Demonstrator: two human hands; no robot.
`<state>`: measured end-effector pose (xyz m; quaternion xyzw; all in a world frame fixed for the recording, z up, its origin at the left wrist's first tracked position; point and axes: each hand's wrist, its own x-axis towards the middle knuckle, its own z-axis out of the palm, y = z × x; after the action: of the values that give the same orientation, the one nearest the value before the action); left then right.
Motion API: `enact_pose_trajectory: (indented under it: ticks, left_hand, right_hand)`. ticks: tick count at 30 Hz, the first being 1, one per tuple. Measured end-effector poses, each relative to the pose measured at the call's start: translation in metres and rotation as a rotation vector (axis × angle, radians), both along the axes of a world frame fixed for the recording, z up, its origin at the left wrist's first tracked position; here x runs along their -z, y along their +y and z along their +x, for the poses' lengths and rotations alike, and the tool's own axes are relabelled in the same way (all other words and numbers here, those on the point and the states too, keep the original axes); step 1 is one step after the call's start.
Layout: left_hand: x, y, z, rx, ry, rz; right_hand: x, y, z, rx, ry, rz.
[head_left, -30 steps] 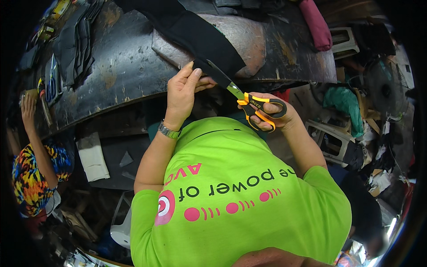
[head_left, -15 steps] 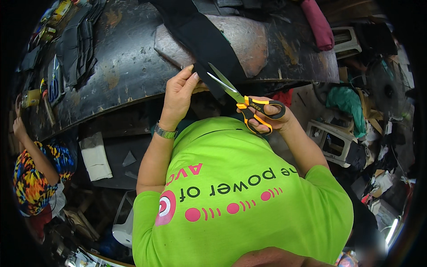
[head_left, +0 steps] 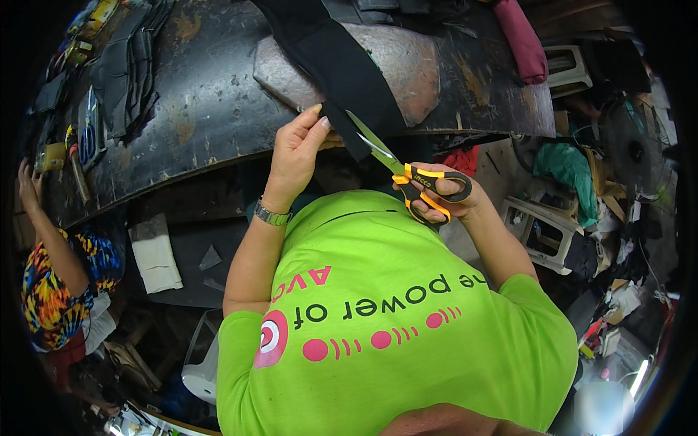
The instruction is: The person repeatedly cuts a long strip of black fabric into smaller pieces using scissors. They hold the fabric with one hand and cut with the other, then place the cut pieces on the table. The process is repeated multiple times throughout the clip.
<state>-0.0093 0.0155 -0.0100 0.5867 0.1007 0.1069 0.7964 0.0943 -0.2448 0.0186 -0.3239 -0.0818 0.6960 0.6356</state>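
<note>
A long strip of black cloth (head_left: pixel 331 62) runs from the far edge of the table down over its near edge. My left hand (head_left: pixel 297 149) pinches the left side of that strip between thumb and fingertips. In my right hand (head_left: pixel 462 200) is a pair of scissors (head_left: pixel 382 154) with black and yellow handles, my fingers through the loops. The scissor blades are parted and point up and left at the cloth's lower end. Whether cloth lies between the blades I cannot tell.
A flat metal plate (head_left: pixel 389 54) lies under the cloth on the dark table (head_left: pixel 196 102). Blue-handled scissors (head_left: pixel 89 134) and folded black pieces (head_left: pixel 123 80) are at left, near another person's hand (head_left: pixel 29 187). A maroon roll (head_left: pixel 520 40) sits at right, above stools (head_left: pixel 542 232).
The yellow-handled scissors have shifted slightly right and toward me. The cloth and my left hand have moved a little to the right. At left, the other person's hand has risen.
</note>
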Motion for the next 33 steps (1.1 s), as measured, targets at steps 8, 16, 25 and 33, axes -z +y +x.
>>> enact_pose_trajectory:
  ticks: [8,16,25,33]
  left_hand:
    - [-0.0026,0.0041,-0.0024,0.068,0.012,-0.166]
    - [-0.0039,0.0023,-0.002,0.071,0.014,-0.19]
    - [-0.0034,0.0048,-0.0027,0.075,0.023,-0.196]
    - [-0.0041,0.001,-0.0021,0.044,0.013,-0.185]
  right_hand:
    - [0.0052,0.0045,-0.0006,0.029,0.084,0.04]
    - [0.0027,0.0021,0.0018,0.034,0.042,0.025]
    - [0.0046,0.0058,-0.0004,0.016,0.103,0.041]
    - [0.0048,0.0014,0.0038,0.02,0.003,-0.001]
